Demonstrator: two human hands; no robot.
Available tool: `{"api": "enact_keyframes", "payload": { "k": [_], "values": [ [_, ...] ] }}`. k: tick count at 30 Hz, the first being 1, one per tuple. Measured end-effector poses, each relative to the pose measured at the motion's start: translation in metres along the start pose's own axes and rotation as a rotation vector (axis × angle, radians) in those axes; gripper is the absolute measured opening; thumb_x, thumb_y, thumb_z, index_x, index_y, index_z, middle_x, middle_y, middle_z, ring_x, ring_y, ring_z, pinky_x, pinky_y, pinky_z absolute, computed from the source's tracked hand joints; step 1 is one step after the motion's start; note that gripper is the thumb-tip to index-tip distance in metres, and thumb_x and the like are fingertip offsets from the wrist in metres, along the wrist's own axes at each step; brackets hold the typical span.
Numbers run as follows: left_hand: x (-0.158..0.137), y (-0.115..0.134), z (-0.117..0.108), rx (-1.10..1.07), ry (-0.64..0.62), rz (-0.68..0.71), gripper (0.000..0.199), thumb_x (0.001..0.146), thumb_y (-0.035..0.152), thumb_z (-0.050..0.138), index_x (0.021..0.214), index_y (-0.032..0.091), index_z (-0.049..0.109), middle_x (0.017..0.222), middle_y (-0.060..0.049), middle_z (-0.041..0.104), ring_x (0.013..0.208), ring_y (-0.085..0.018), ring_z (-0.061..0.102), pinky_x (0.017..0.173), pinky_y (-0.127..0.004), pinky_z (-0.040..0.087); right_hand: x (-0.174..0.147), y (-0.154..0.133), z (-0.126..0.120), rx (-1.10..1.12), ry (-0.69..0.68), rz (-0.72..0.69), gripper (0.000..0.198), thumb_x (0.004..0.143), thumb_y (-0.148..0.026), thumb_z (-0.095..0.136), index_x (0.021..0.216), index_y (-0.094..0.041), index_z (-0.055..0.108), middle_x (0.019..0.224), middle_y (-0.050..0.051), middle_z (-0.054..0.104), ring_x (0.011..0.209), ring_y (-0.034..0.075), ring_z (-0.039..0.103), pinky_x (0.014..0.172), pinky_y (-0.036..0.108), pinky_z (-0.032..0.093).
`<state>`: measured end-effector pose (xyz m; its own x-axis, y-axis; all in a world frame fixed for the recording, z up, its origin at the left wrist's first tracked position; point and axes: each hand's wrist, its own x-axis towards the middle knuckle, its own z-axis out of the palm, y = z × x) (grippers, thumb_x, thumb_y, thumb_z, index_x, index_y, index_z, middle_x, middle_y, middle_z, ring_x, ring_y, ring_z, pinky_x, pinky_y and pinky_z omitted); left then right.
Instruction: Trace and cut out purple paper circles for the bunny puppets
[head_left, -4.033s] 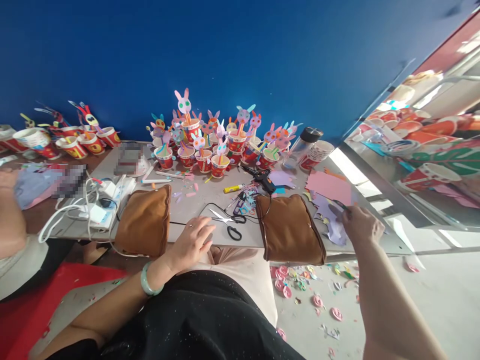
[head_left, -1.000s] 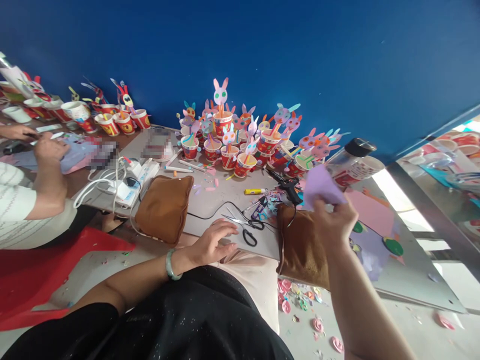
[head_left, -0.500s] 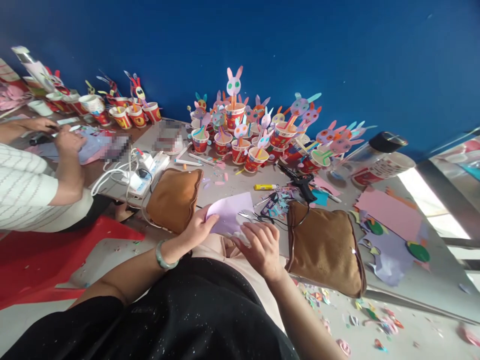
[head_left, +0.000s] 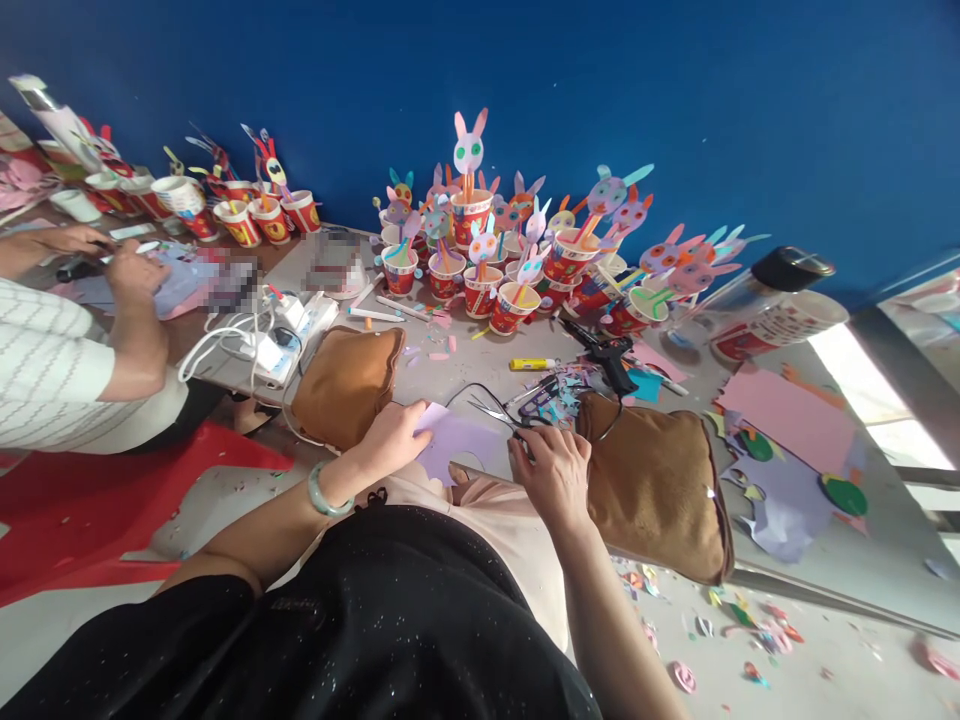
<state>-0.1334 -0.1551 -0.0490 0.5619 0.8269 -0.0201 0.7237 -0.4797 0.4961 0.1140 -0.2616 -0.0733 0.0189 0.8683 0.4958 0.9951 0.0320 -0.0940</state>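
Note:
My left hand point(head_left: 390, 440) pinches the left edge of a sheet of light purple paper point(head_left: 457, 446) at the table's front edge, above my lap. The paper has a curved cut in its lower right side. In my right hand point(head_left: 553, 468) is a pair of scissors point(head_left: 491, 410), its blades parted and pointing left over the paper's upper right edge. My fingers cover the scissors' handles. Paper scraps point(head_left: 564, 396) lie just beyond my right hand, and a black glue gun point(head_left: 613, 362) rests behind them.
Red paper cups point(head_left: 512, 308) with paper rabbits crowd the back by the blue wall. A tan cushion point(head_left: 349, 385) and a brown cushion point(head_left: 652, 490) flank my hands. A power strip point(head_left: 300, 335) with white cables lies left. Another person's hands point(head_left: 135, 265) work at far left.
My right hand with the scissors has moved right and slightly up, away from the paper's cut. The purple paper has tipped flatter and lower. The view has shifted slightly.

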Motion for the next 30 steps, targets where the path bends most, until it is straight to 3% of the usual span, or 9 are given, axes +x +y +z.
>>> {"api": "enact_keyframes", "payload": {
  "k": [4, 8, 11, 13, 17, 22, 27, 30],
  "values": [
    [-0.002, 0.001, 0.002, 0.043, 0.046, -0.018, 0.061, 0.082, 0.018, 0.063, 0.141, 0.015, 0.048, 0.093, -0.011, 0.073, 0.087, -0.029, 0.071, 0.078, -0.036, 0.053, 0.006, -0.002, 0.002, -0.018, 0.083, 0.03, 0.017, 0.096, -0.03, 0.058, 0.098, -0.019, 0.071, 0.095, 0.008, 0.072, 0.089, 0.024, 0.06, 0.087, 0.04, 0.037],
    [-0.003, 0.011, 0.016, 0.038, 0.065, 0.052, 0.081, 0.081, 0.023, 0.068, 0.151, 0.011, 0.031, 0.101, -0.013, 0.072, 0.092, -0.03, 0.07, 0.085, -0.04, 0.054, -0.001, -0.026, -0.006, 0.128, 0.19, -0.049, 0.013, 0.094, -0.022, 0.062, 0.106, -0.02, 0.068, 0.102, 0.008, 0.074, 0.092, 0.023, 0.064, 0.091, 0.042, 0.042],
    [-0.002, 0.02, 0.028, 0.008, 0.087, 0.142, 0.083, 0.084, 0.023, 0.063, 0.154, 0.011, 0.02, 0.101, -0.01, 0.072, 0.093, -0.027, 0.07, 0.093, -0.042, 0.052, -0.012, -0.05, -0.009, 0.261, 0.088, -0.2, 0.02, 0.095, -0.02, 0.06, 0.114, -0.019, 0.065, 0.111, 0.011, 0.074, 0.099, 0.024, 0.065, 0.09, 0.041, 0.047],
    [-0.001, 0.024, 0.033, 0.008, 0.127, 0.162, 0.08, 0.087, 0.02, 0.059, 0.154, 0.012, 0.016, 0.114, -0.013, 0.07, 0.101, -0.026, 0.069, 0.096, -0.042, 0.05, -0.019, -0.061, -0.006, 0.277, 0.008, -0.234, 0.026, 0.096, -0.024, 0.059, 0.119, -0.015, 0.064, 0.117, 0.015, 0.072, 0.107, 0.027, 0.064, 0.091, 0.042, 0.049],
    [-0.002, 0.025, 0.035, 0.086, 0.159, 0.228, 0.067, 0.092, 0.024, 0.056, 0.15, 0.014, 0.026, 0.137, -0.019, 0.058, 0.123, -0.03, 0.059, 0.1, -0.045, 0.047, -0.029, -0.063, 0.002, 0.247, -0.058, -0.225, 0.038, 0.097, -0.032, 0.058, 0.13, -0.012, 0.061, 0.127, 0.019, 0.069, 0.12, 0.032, 0.061, 0.096, 0.048, 0.05],
    [-0.003, 0.017, 0.022, 0.247, 0.076, 0.27, 0.053, 0.093, 0.042, 0.06, 0.135, 0.013, 0.047, 0.133, -0.019, 0.059, 0.125, -0.035, 0.053, 0.099, -0.051, 0.045, -0.034, -0.054, 0.007, 0.22, -0.059, -0.253, 0.039, 0.097, -0.031, 0.057, 0.132, -0.013, 0.06, 0.131, 0.019, 0.067, 0.124, 0.033, 0.06, 0.099, 0.05, 0.05],
    [-0.002, 0.01, 0.008, 0.306, 0.094, 0.21, 0.058, 0.093, 0.049, 0.058, 0.136, 0.011, 0.047, 0.139, -0.021, 0.054, 0.129, -0.036, 0.05, 0.101, -0.049, 0.045, -0.033, -0.053, 0.007, 0.227, -0.068, -0.264, 0.04, 0.098, -0.033, 0.056, 0.134, -0.014, 0.059, 0.133, 0.018, 0.067, 0.125, 0.033, 0.06, 0.101, 0.051, 0.051],
    [-0.007, 0.012, 0.005, 0.285, 0.128, 0.246, 0.052, 0.095, 0.045, 0.056, 0.133, 0.011, 0.05, 0.141, -0.021, 0.052, 0.132, -0.035, 0.048, 0.106, -0.049, 0.043, -0.03, -0.054, 0.008, 0.221, -0.073, -0.271, 0.041, 0.098, -0.035, 0.056, 0.132, -0.013, 0.059, 0.134, 0.019, 0.066, 0.126, 0.033, 0.06, 0.101, 0.051, 0.051]
  ]
}}
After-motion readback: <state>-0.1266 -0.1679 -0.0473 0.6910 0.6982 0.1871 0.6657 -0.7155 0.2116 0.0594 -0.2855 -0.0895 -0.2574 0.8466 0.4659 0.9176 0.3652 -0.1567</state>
